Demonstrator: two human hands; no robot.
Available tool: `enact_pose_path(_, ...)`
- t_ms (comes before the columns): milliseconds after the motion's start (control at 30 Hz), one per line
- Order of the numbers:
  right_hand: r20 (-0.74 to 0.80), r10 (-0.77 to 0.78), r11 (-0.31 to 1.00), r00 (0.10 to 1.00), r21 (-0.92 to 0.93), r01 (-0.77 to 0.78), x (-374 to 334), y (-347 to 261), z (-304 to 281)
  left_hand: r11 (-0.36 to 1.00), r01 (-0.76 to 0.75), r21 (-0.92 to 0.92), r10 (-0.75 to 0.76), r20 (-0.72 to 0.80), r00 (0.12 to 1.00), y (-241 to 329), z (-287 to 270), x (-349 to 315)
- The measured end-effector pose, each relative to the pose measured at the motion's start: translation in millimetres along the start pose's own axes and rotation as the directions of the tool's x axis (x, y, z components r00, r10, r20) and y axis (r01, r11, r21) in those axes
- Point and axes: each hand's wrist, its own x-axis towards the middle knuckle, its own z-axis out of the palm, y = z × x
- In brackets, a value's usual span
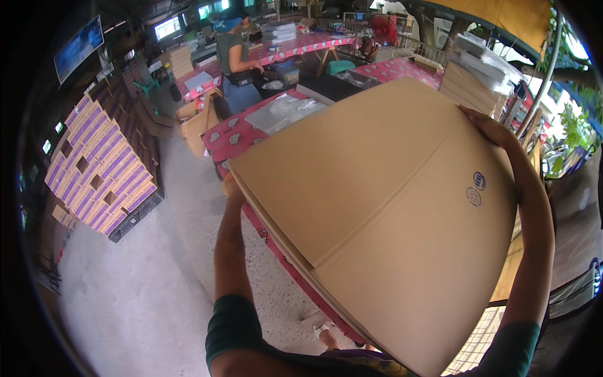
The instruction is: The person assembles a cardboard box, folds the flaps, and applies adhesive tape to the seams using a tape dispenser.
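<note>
Seen from my remote seat, two bare forearms in dark green sleeves reach forward. Between the hands, and running back from them toward the body, lies one large flattened cardboard carton point(377, 169). Its long axis appears to slope from the left hand's side toward the body's right. One crease crosses it, and two round printed marks point(477, 188) sit nearer the right hand. Neither hand is closer to it: both touch it, at opposite edges. The left hand point(231, 186) is at the far left corner, its fingers mostly hidden; I cannot tell how closed it is. The right hand point(488, 127) lies over the right edge, fingers slightly bent; I cannot tell whether it grips or just rests there.

Below the carton, I see a pink patterned tablecloth point(217, 146). Just beyond the left hand lie clear plastic wrapping point(286, 113) and, farther on, one black flat panel point(336, 88). Beyond the right hand rises one stack of brown cartons point(468, 91) topped with plastic-wrapped packs point(480, 56).

Well to the left of the left hand, one black pallet point(135, 217) bears purple-striped boxes point(103, 166) with four dark gaps. Farthest ahead, I find at least one co-worker point(233, 55), one red fan point(384, 28) and one screen point(78, 49).
</note>
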Motion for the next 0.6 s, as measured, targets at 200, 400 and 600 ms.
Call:
enact_pose_path(200, 0.016, -0.043, 0.996, 0.999, -0.072, 0.044, 10, 32, -13, 0.618, -0.412, -0.670, 0.034, -0.500, 0.865, 18, -163, -56)
enact_pose_path(400, 0.028, -0.095, 0.994, 0.995, -0.045, 0.096, 13, 42, -33, 0.579, -0.684, -0.445, 0.019, -0.831, 0.557, 134, -430, -188)
enact_pose_path(600, 0.060, -0.204, 0.979, 0.977, -0.010, 0.205, 25, 57, -37, 0.323, -0.732, -0.600, 0.113, -0.743, 0.660, 265, -516, -268)
